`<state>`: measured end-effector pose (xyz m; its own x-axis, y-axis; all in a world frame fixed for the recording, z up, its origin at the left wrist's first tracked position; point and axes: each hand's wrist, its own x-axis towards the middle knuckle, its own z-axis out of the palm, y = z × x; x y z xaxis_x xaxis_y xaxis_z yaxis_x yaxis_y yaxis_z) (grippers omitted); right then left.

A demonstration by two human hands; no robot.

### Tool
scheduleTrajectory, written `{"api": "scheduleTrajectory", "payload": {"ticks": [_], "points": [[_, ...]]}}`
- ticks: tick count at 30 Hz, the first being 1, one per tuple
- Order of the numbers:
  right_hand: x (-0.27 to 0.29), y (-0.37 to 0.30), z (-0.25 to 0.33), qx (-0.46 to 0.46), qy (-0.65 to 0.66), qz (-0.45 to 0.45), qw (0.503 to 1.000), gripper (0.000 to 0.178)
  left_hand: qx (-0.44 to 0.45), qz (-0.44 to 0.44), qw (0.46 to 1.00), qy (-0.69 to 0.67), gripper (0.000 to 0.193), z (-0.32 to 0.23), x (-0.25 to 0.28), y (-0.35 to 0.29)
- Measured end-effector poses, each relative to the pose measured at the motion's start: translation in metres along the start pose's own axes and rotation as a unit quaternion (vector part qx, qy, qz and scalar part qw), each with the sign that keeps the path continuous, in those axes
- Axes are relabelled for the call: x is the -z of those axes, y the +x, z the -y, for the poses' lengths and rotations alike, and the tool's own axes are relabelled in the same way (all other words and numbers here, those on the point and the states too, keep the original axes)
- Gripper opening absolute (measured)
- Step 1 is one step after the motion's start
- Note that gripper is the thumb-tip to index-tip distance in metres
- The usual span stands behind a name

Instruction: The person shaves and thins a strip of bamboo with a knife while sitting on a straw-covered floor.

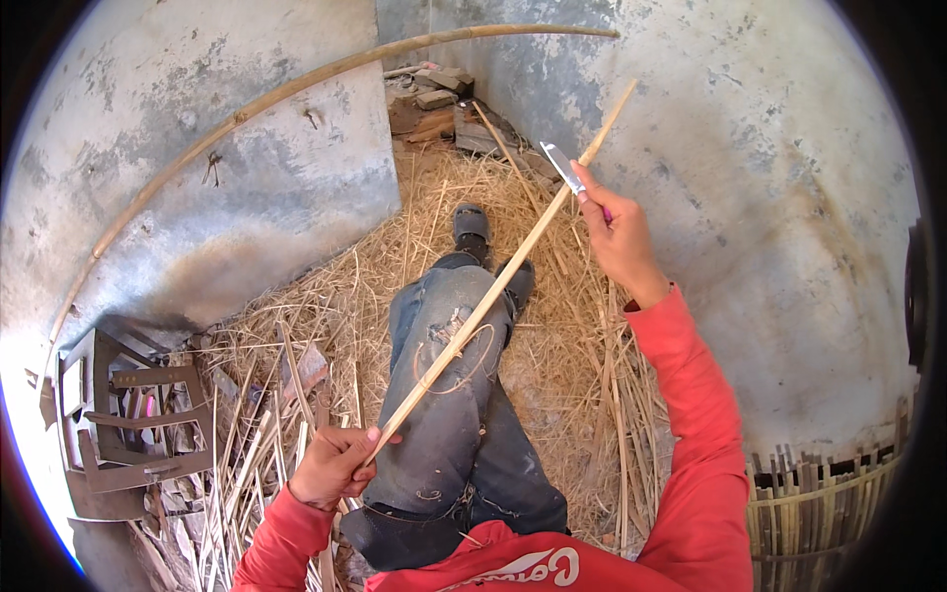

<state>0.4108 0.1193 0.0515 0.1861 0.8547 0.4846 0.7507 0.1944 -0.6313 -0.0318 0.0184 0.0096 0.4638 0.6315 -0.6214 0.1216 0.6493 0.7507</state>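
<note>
A long pale bamboo strip (473, 321) slants across my legs, from lower left to upper right. Its near end is gripped by my left hand (340, 466), fingers closed around it. Toward the far end, my right hand (619, 235) is closed on a small knife (563, 167). The knife's silvery blade lies against or just beside the strip; I cannot tell if it is cutting. A bit of pink shows on the knife handle under my fingers. One thin curled shaving (419, 363) loops around the strip above my thigh.
Shavings and split strips (577, 326) litter the floor around my legs. A long curved pole (242, 116) leans along the left wall. At left stands a broken wooden frame (148, 419); at lower right, a slatted basket (824, 513). Bricks and rubble (439, 94) fill the far corner.
</note>
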Motion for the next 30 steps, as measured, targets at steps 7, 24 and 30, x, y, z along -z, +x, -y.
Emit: {"api": "scheduleTrajectory", "payload": {"ticks": [7, 24, 30], "points": [[-0.023, -0.06, 0.056, 0.086, 0.085, 0.128, 0.984, 0.041, -0.022, 0.008, 1.0, -0.018, 0.044, 0.01, -0.006, 0.011], [0.015, 0.051, -0.007, 0.104, -0.032, -0.089, 0.99, 0.038, 0.074, 0.149, 0.979, -0.12, 0.052, 0.012, 0.017, 0.022], [-0.045, -0.004, 0.02, 0.084, -0.002, -0.013, 0.996, 0.037, 0.114, 0.179, 0.959, -0.19, 0.053, 0.017, 0.024, 0.02]]}}
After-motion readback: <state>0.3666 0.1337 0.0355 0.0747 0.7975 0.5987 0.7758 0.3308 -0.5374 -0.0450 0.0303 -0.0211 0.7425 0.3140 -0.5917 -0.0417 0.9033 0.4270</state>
